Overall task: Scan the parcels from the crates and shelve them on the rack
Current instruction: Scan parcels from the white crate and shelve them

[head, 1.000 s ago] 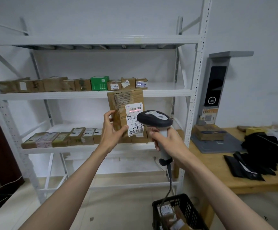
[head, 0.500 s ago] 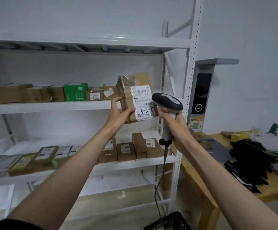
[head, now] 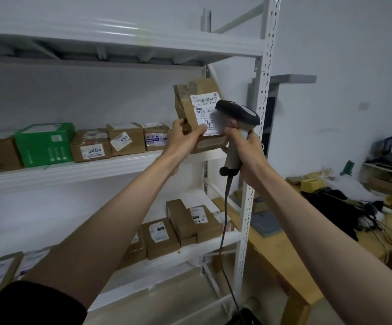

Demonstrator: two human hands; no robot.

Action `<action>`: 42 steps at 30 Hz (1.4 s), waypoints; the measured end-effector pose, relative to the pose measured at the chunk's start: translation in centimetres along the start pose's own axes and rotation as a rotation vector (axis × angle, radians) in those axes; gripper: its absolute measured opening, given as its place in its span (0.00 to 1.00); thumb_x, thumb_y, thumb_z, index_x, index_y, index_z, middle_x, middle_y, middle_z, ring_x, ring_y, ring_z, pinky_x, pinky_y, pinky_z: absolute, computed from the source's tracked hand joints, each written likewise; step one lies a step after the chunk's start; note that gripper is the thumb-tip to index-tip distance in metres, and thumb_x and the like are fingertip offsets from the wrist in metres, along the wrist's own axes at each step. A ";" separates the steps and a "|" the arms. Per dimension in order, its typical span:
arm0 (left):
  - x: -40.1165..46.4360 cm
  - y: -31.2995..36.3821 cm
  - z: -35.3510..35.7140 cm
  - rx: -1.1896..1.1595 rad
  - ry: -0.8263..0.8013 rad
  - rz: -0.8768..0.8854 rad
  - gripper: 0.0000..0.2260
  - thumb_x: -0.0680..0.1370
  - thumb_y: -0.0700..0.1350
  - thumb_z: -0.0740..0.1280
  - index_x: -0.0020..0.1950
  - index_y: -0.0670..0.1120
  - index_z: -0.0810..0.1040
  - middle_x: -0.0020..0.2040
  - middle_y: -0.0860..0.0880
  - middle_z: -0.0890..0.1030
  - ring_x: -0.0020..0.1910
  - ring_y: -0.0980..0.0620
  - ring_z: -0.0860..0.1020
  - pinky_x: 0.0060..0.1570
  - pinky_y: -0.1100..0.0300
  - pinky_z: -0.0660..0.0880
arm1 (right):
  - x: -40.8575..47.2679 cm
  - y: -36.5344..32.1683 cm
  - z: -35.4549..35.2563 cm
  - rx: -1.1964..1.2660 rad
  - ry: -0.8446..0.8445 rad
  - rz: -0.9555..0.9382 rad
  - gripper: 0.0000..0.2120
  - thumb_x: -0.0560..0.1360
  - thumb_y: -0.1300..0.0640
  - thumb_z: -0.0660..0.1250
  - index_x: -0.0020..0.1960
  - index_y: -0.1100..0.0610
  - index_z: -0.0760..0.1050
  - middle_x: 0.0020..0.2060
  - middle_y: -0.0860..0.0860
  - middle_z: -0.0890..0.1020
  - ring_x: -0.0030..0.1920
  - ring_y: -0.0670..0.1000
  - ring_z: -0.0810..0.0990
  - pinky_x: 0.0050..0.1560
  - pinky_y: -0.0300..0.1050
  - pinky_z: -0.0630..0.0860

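My right hand (head: 246, 151) grips the grey corded handheld scanner (head: 236, 127). My left hand (head: 183, 139) pinches the tilted brown cardboard parcel with a white label (head: 199, 113) at the right end of the white metal rack's middle shelf (head: 73, 171), beside other brown boxes (head: 124, 141).

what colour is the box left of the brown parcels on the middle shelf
Green box, seen in the head view.
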State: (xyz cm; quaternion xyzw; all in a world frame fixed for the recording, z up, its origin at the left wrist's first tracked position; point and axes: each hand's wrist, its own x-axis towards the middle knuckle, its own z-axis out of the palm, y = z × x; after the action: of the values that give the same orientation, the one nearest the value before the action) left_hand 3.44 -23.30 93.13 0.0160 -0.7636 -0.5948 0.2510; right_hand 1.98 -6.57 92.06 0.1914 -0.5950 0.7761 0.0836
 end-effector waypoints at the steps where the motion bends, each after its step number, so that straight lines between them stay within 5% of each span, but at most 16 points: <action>1: 0.7 -0.3 0.3 0.031 -0.001 0.005 0.35 0.71 0.62 0.72 0.75 0.51 0.66 0.69 0.48 0.75 0.64 0.48 0.77 0.65 0.46 0.75 | 0.9 0.5 0.1 -0.002 0.006 0.005 0.06 0.79 0.56 0.70 0.55 0.51 0.78 0.45 0.46 0.87 0.47 0.45 0.86 0.56 0.49 0.83; 6: 4.6 -1.6 0.9 0.152 -0.054 0.023 0.28 0.73 0.55 0.76 0.70 0.50 0.74 0.67 0.48 0.76 0.63 0.49 0.78 0.66 0.51 0.75 | 5.5 2.4 0.7 -0.007 0.019 0.044 0.04 0.79 0.57 0.69 0.54 0.53 0.79 0.43 0.48 0.88 0.45 0.50 0.87 0.48 0.48 0.83; 9: 7.0 -1.8 0.6 0.251 -0.034 0.081 0.25 0.74 0.50 0.76 0.69 0.48 0.74 0.59 0.55 0.79 0.56 0.55 0.78 0.53 0.64 0.74 | 8.7 3.6 1.2 0.006 -0.019 0.086 0.07 0.79 0.57 0.68 0.56 0.56 0.80 0.48 0.54 0.88 0.49 0.55 0.86 0.51 0.51 0.83; 17: 13.5 -3.7 -0.9 0.568 0.022 0.078 0.20 0.76 0.49 0.74 0.66 0.45 0.77 0.60 0.50 0.80 0.56 0.50 0.78 0.57 0.56 0.75 | 16.7 6.3 3.9 0.013 -0.139 0.172 0.09 0.79 0.59 0.68 0.58 0.59 0.79 0.49 0.56 0.86 0.45 0.54 0.85 0.42 0.48 0.83; 25: 16.3 -6.2 -2.3 0.713 0.190 0.037 0.13 0.76 0.41 0.75 0.53 0.47 0.72 0.47 0.45 0.83 0.39 0.47 0.84 0.43 0.49 0.83 | 18.7 8.6 5.2 0.014 -0.207 0.275 0.06 0.80 0.59 0.67 0.56 0.58 0.77 0.38 0.50 0.86 0.32 0.45 0.85 0.31 0.39 0.79; 31: 15.2 -6.5 -3.3 0.736 0.227 0.074 0.14 0.77 0.40 0.72 0.55 0.46 0.68 0.47 0.43 0.82 0.40 0.44 0.83 0.37 0.50 0.81 | 16.9 7.5 4.7 0.018 -0.274 0.284 0.03 0.79 0.59 0.69 0.53 0.56 0.78 0.33 0.46 0.86 0.32 0.43 0.84 0.34 0.40 0.80; 35: 12.8 -5.4 -2.9 0.715 0.212 0.134 0.12 0.76 0.41 0.70 0.52 0.46 0.68 0.45 0.44 0.80 0.44 0.43 0.80 0.39 0.50 0.77 | 13.7 6.1 3.4 -0.002 -0.230 0.250 0.03 0.79 0.60 0.68 0.53 0.56 0.78 0.32 0.45 0.85 0.35 0.43 0.83 0.46 0.47 0.84; 39: 8.6 -4.1 -0.4 0.631 0.123 0.203 0.12 0.76 0.46 0.70 0.52 0.47 0.68 0.45 0.44 0.80 0.44 0.42 0.80 0.45 0.46 0.78 | 8.3 4.6 1.3 0.041 -0.148 0.260 0.09 0.79 0.63 0.68 0.59 0.61 0.77 0.50 0.55 0.80 0.52 0.53 0.79 0.56 0.58 0.83; 42: 4.5 -4.6 2.3 0.523 0.013 0.198 0.11 0.77 0.49 0.69 0.52 0.49 0.68 0.43 0.48 0.78 0.41 0.45 0.80 0.45 0.44 0.80 | 3.3 3.9 -0.8 0.119 -0.054 0.291 0.09 0.79 0.64 0.67 0.59 0.64 0.76 0.50 0.59 0.78 0.52 0.56 0.80 0.54 0.59 0.84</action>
State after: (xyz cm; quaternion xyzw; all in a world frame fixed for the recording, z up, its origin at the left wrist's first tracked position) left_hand -2.68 -24.04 90.12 0.0094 -0.8874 -0.3498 0.3001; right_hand -2.54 -7.21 89.74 0.1288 -0.5712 0.8086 -0.0572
